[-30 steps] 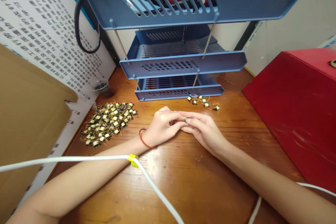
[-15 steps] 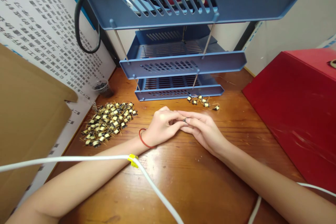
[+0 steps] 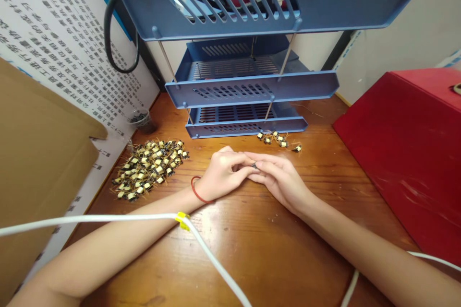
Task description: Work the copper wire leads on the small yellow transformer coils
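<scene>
The left hand [image 3: 222, 173] and right hand [image 3: 281, 183] are resting on the wooden desk [image 3: 317, 220], their fingertips [image 3: 240, 158] pinching a tiny wired coil [image 3: 254, 165] closely between them, steadying it, while a heap of coils [image 3: 148, 169] is lying at ten o'clock.

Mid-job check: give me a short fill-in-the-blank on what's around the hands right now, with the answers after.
The thin band on the left wrist is ___.
The left hand and right hand pinch a small component between their ___.
The big pile of yellow-taped coils lies to the ___ of the hands.
The blue tray rack has ___ tiers.

Answers: red; fingertips; left; three.
</scene>
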### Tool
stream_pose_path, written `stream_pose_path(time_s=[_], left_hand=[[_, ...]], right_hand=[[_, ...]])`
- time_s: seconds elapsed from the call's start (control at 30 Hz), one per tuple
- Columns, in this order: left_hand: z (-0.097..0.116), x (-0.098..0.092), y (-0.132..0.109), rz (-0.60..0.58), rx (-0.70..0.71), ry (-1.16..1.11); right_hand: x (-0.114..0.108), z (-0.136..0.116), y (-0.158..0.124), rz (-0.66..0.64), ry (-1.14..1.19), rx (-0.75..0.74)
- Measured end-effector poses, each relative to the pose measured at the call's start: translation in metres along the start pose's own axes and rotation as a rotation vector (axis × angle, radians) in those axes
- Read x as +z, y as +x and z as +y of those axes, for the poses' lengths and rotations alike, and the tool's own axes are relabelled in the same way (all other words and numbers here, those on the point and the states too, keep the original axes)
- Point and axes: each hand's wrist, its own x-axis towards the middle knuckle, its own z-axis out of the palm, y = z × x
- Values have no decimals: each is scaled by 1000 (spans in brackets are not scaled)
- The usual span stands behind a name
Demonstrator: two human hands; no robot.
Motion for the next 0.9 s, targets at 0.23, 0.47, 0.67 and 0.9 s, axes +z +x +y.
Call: stream_pose_path(time_s=[0.23,0.47,0.67,0.9], left_hand=[[0,0,0,11,19,-5],[0,0,0,13,24,5],[-2,1,-1,7,21,9],[-2,1,0,17,50,5]], right_hand=[[2,-1,-1,6,5,0],[2,-2,-1,8,-7,2],[1,-1,0,11,-16,2],[-1,-1,1,15,-11,11]])
